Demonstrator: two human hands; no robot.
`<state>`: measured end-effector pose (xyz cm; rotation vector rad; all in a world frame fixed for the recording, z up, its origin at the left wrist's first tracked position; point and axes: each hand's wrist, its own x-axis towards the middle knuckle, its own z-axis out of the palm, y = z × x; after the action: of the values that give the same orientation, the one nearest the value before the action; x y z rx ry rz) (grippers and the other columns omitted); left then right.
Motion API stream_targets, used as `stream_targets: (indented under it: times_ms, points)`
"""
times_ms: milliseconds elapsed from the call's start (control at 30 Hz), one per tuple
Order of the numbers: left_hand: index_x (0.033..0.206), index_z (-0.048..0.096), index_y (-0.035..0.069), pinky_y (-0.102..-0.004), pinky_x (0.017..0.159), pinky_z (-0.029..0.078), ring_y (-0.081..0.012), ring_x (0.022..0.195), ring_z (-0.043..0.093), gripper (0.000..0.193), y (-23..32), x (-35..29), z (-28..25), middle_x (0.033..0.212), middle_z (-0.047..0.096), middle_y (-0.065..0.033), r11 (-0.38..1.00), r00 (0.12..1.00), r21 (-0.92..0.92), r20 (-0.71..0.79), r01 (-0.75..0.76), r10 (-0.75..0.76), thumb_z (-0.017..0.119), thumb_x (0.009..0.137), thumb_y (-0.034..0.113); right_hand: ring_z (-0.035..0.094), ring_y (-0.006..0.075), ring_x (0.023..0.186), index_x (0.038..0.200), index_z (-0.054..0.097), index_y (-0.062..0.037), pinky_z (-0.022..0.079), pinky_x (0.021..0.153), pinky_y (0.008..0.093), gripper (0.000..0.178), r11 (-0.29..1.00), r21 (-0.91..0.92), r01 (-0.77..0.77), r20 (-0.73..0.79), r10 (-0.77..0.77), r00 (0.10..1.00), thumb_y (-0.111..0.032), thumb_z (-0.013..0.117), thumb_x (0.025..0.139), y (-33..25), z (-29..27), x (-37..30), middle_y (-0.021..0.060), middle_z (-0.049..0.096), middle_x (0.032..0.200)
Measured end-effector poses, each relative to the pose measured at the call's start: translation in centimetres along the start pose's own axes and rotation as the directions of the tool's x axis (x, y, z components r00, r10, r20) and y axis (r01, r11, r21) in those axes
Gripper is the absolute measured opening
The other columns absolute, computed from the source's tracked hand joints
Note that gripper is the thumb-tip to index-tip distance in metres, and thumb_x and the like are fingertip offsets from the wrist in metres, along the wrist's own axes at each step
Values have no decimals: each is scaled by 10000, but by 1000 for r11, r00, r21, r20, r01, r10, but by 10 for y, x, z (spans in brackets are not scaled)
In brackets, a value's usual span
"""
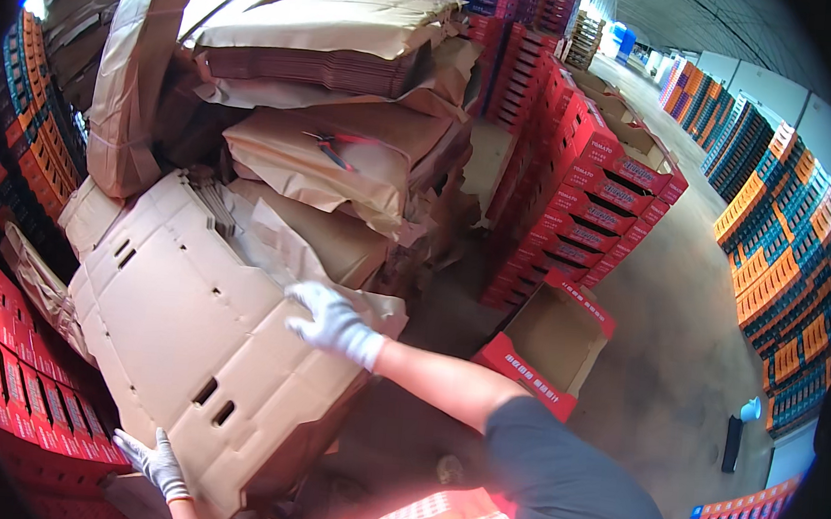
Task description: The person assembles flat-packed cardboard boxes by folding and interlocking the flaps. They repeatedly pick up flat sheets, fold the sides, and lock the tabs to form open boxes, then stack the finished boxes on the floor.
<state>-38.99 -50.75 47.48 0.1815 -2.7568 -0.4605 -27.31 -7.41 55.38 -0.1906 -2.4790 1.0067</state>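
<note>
A large flat brown cardboard blank (185,329) with slot cut-outs leans tilted against a heap of paper-wrapped bundles. My right hand (331,319), in a white glove, grips its upper right edge. My left hand (156,462), also gloved, holds its lower left edge near the bottom of the view. The blank lies between my two hands.
Bundles of flat cardboard wrapped in brown paper (345,156) are piled behind. Stacks of assembled red boxes (596,196) stand to the right, with one open red box (550,343) on the concrete floor. More red boxes (7,364) line the left; blue and orange stacks (777,249) stand far right.
</note>
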Motion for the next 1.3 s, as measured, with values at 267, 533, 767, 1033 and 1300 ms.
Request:
stream_targets:
  times_ms: [267,533,767,1033,1300]
  points:
    - [1430,450,11,-406,1075,403,-271,1268,519,673,-77,77,33,1438,507,-126,92,727,-721,684,687,-60,632,921,412,403,389,1378,1482,310,9,352,1124,445,944,794,-341,-503,140,572,808,-562,666,819,-3,85,59,248,384,1500]
    - [1280,596,8,-402,962,510,-258,1062,655,423,-47,62,-47,1205,668,-122,-167,786,-769,615,617,71,540,987,307,683,433,796,895,695,62,553,774,485,537,879,-457,-134,232,263,936,-469,629,851,-16,11,79,287,683,832]
    - [1338,545,22,-399,947,535,-237,1014,671,466,-32,51,-63,1190,663,-108,190,659,-659,748,727,72,646,906,165,699,225,894,1250,604,2,568,818,343,462,472,311,-825,686,489,539,-271,707,892,12,-12,96,126,703,1080]
    - [1463,396,-16,-403,1171,291,-351,1390,407,571,131,-25,33,1465,445,-255,999,1000,-32,12,-20,20,536,979,254,282,371,1452,1392,514,-63,78,1188,561,613,895,-364,259,242,-178,954,-343,657,866,-93,143,9,178,521,1421]
    - [1448,454,86,-490,1138,329,-311,1363,448,715,-58,0,-98,1496,457,-122,605,601,-62,65,-794,796,670,766,83,523,337,1263,1241,608,-104,434,1050,441,488,688,-300,661,160,-646,746,42,599,776,-1,-9,87,150,589,1286]
